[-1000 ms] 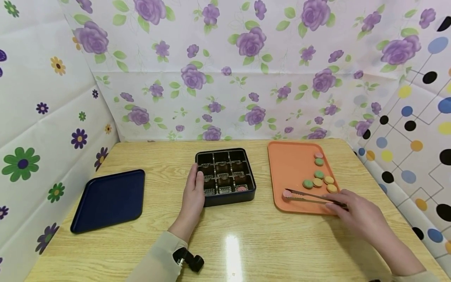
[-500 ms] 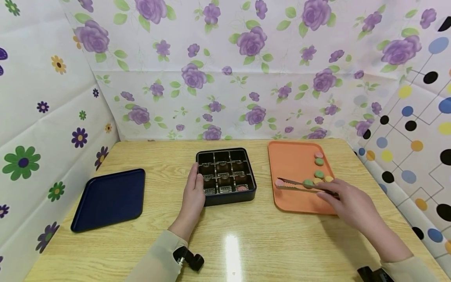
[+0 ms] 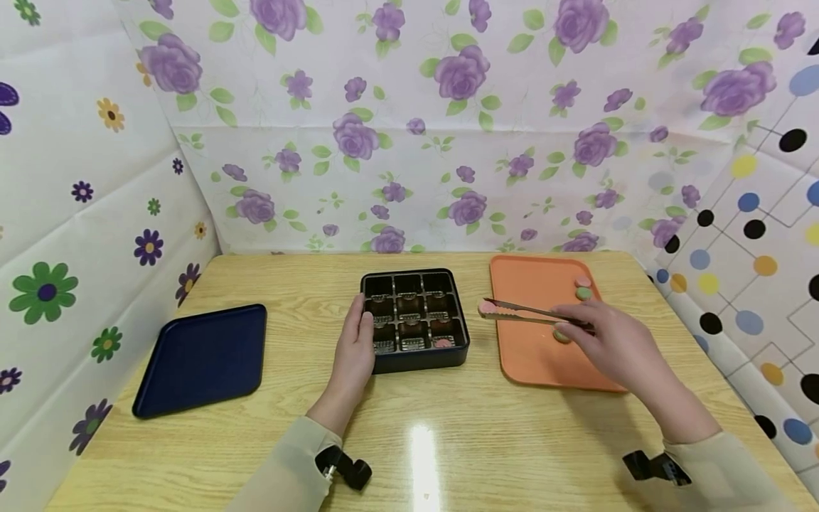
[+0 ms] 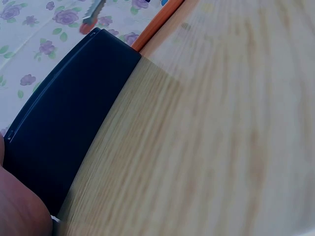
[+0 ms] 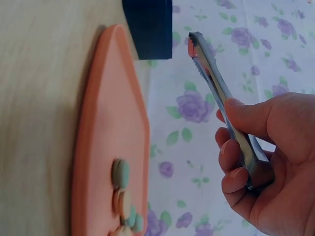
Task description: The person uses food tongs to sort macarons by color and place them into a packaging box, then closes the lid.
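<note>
Here the right hand point(image 3: 608, 338) grips tongs point(image 3: 534, 313), their tips clamped on a pink sweet point(image 3: 487, 307). The left hand point(image 3: 355, 348) rests flat against the black box point(image 3: 414, 320), fingers straight.

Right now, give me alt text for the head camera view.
Right hand holds tongs gripping a pink candy between an orange tray and a black compartment box, which the left hand steadies.
</note>
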Demonstrator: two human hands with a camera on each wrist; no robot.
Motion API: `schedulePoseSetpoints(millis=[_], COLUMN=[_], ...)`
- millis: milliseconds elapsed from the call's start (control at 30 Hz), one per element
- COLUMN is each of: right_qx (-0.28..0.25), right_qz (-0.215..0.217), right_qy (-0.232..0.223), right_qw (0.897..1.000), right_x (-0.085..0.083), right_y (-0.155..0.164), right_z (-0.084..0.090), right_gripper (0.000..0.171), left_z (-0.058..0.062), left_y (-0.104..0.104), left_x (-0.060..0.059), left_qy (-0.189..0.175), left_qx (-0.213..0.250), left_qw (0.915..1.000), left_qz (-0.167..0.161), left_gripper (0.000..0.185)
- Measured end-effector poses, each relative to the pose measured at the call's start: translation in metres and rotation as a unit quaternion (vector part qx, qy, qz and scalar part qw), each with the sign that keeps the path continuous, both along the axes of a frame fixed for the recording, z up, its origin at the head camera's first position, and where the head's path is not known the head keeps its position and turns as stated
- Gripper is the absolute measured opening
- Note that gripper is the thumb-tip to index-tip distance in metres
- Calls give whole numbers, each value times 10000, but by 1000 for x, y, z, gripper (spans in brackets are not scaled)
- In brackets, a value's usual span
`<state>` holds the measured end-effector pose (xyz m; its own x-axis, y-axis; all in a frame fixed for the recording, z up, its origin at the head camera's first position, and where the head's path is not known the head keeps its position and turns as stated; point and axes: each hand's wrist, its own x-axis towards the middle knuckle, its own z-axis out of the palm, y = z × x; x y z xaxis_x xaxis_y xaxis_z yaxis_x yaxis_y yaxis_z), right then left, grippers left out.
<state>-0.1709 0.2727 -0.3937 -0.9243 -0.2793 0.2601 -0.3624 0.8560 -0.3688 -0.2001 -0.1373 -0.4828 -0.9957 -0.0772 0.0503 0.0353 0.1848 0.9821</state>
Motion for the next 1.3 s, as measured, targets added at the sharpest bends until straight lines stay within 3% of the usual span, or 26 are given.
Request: schedulePoseSetpoints(millis=[533,967,1300], right_qx=[-248,-156,-67], right_qz=[235,152,147], right_qy=[293,-55,1], right_qw=[9990,9997,9999], right_x=[-19,-33,-41], right_y=[-44,-65,-73], right_z=[0,-7,-14], right_gripper=[27,31,29], left_z=[2,-2,-1], left_y=[1,0,0], left_x=[-1,-1,0], left_qy=[25,2,-21], left_qx=[-108,-20,-59], left_qw=[9999,10000,10000], left_qz=[66,72,68], left_gripper=[60,61,61])
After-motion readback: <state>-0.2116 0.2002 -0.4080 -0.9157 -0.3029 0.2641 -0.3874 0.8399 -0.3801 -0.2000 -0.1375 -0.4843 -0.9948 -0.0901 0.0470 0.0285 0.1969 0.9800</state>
